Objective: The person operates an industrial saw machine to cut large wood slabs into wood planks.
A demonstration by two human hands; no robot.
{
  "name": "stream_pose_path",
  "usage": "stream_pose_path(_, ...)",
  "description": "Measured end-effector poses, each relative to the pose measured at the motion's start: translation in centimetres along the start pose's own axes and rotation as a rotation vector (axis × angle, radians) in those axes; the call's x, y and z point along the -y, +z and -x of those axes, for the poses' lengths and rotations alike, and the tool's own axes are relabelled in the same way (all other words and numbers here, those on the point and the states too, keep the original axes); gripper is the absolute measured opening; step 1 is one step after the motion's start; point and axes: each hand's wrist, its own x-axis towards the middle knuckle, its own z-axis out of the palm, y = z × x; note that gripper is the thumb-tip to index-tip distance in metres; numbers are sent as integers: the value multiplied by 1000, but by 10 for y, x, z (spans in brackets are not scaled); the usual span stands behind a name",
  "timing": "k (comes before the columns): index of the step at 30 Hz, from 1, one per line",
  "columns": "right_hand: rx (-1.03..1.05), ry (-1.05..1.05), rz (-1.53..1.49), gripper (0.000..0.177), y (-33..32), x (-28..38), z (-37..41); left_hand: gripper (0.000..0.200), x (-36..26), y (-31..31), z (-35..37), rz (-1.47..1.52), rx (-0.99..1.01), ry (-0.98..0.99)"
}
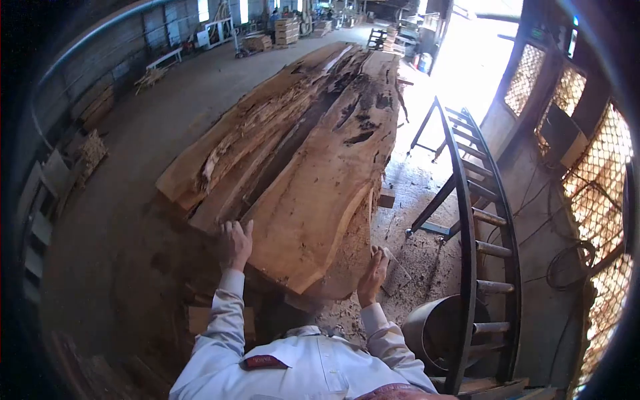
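Observation:
A long wood slab (300, 220) with a rough natural edge and dark hollows stretches away from me, its near end at my hands. My left hand (237, 245) grips the left part of this end, fingers over the edge and thumb apart. At the right corner my right hand (373, 277) is closed, its curled fingers right at the edge of the wood. Left of the slab, beyond a dark lengthwise gap, runs another rough slab (190, 175) with splintered wood along it.
A black metal roller stand (467, 220) stands on the right, with a round metal drum (427, 327) beside its near end. Sawdust (413, 287) covers the floor there. Stacked wood (287, 31) and a bright doorway (477, 53) lie farther back.

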Motion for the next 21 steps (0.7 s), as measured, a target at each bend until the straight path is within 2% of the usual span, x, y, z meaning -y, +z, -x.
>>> stream_pose_path(2, -41, 0, -177, 64, 2, -8, 2, 48, 2, -7, -3, 52, 45, -29)
stream_pose_path(5, -95, 39, -332, 73, 6, -10, 8, 47, 11, 11, 5, 22, -15, 36)
stream_pose_path(8, -113, 107, -552, 83, 6, -16, 7, 45, -33, -41, 19, 62, 183, 40)
stream_pose_path(10, -86, 238, -757, 90, 3, -8, 8, 43, -52, -60, 26, 50, 183, 72)
stream_pose_path(11, -77, 226, -702, 95, 1, -11, 7, 42, -55, -63, 27, 45, 183, 84)
stream_pose_path(14, -43, 272, -837, 98, -5, -22, 5, 41, -54, -57, 27, 93, 184, 80)
stream_pose_path(15, -67, 296, -847, 97, -3, -19, 5, 43, -48, -48, 28, 145, 102, 103)
stream_pose_path(17, -124, 346, -878, 95, 5, -9, 6, 42, -42, -31, 24, 173, 86, 76)
stream_pose_path(21, -57, 264, -737, 88, 5, -4, 8, 38, -40, -36, 21, 228, 76, 52)
